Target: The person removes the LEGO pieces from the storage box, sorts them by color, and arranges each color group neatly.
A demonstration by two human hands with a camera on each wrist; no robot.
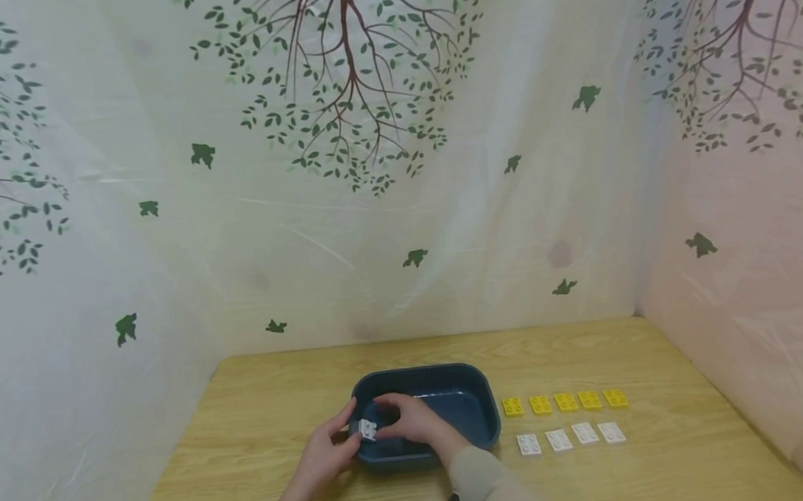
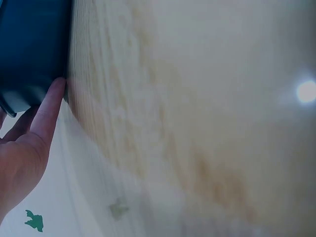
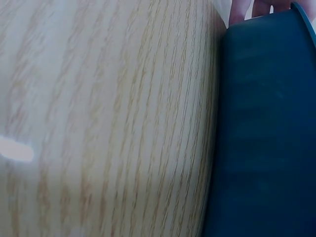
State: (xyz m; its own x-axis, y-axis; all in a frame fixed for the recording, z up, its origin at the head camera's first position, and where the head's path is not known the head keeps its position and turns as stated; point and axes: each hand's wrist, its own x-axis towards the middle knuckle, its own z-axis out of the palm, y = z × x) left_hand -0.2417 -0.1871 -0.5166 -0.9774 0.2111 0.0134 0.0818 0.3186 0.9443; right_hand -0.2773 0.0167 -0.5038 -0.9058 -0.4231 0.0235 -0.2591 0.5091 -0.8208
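A dark blue tray (image 1: 456, 407) with raised walls stands on the wooden table. At its left end my left hand (image 1: 324, 455) holds the wall, fingers along the outside and thumb at the rim. In the left wrist view, the fingers of this hand (image 2: 29, 148) touch the tray's outer wall (image 2: 34, 44). My right hand (image 1: 415, 421) reaches over the tray from the front and pinches a small white toy brick (image 1: 368, 429) at the left end, close to the left thumb. The right wrist view shows the tray's side (image 3: 266, 128), not the right hand.
Right of the tray lies a row of several yellow bricks (image 1: 565, 402), with a row of several white bricks (image 1: 559, 440) nearer the front. Pale sheets (image 1: 349, 302) printed with branches and birds surround the table (image 1: 271, 386) behind and at both sides.
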